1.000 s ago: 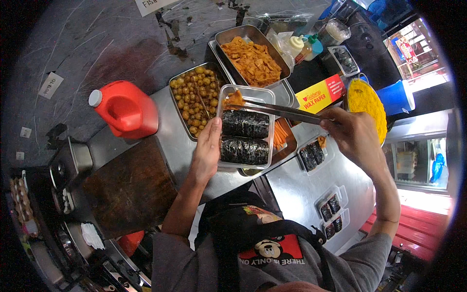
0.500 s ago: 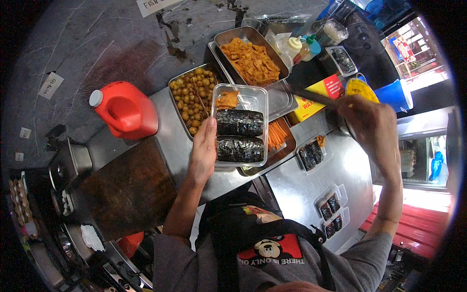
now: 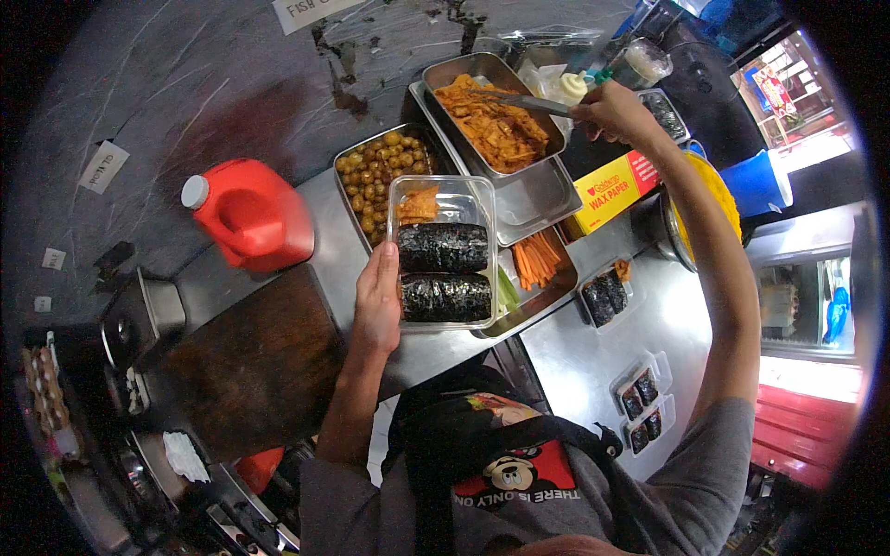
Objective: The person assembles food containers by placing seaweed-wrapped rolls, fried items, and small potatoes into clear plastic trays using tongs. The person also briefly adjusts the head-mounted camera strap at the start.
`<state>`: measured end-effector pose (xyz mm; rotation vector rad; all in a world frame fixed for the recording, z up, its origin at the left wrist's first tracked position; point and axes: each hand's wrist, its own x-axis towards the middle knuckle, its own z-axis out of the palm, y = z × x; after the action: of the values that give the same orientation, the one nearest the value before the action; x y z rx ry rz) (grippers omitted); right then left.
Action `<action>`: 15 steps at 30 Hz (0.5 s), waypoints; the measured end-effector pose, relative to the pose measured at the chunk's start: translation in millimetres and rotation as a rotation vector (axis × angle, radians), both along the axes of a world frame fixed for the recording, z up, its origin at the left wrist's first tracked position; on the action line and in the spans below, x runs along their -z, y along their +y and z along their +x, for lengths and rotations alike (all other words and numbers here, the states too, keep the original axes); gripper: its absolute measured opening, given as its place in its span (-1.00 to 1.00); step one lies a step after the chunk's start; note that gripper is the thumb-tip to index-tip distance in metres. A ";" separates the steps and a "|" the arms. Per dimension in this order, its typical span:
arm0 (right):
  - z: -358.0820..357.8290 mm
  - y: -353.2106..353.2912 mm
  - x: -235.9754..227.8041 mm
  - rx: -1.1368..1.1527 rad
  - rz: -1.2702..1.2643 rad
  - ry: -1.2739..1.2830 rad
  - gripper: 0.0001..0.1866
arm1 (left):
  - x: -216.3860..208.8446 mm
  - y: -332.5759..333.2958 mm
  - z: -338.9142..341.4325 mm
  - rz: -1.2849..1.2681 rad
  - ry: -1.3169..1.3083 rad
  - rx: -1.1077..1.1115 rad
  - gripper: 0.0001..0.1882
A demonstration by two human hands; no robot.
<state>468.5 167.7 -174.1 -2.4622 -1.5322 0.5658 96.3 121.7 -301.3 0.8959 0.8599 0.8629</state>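
Note:
My left hand (image 3: 375, 301) is closed on the side of a clear plastic container (image 3: 489, 199), held over the counter. Two black seaweed rolls (image 3: 447, 246) lie side by side in it, with a few orange-brown flat food pieces (image 3: 419, 204) in the far-left corner. Farther to the right, my right hand (image 3: 614, 113) grips metal tongs (image 3: 533, 102). Their tips reach into a deep metal tray (image 3: 563, 141) of the same orange-brown pieces (image 3: 496, 134); whether they pinch a piece cannot be made out.
Small brown potatoes (image 3: 378, 185) and carrot sticks (image 3: 538, 259) fill nearby trays. A yellow-red box (image 3: 607, 195) and a pot of yellow food (image 3: 714, 208) stand right. Packed roll containers (image 3: 604, 296) rest on the counter. Left are a red jug (image 3: 255, 218) and a dark board (image 3: 255, 361).
My right hand has swung away from me and to the left, bringing the tongs over and into the tray of orange-brown pieces. The held container sits slightly lower and farther left in view.

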 end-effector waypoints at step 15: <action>6.0 12.5 36.1 0.112 0.079 0.389 -0.82 | 12.6 10.5 -10.7 0.023 0.071 -0.057 -0.61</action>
<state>474.5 180.2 -210.2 -2.1974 -1.2315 0.8817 85.6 132.2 -313.8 0.9301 0.9425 0.8964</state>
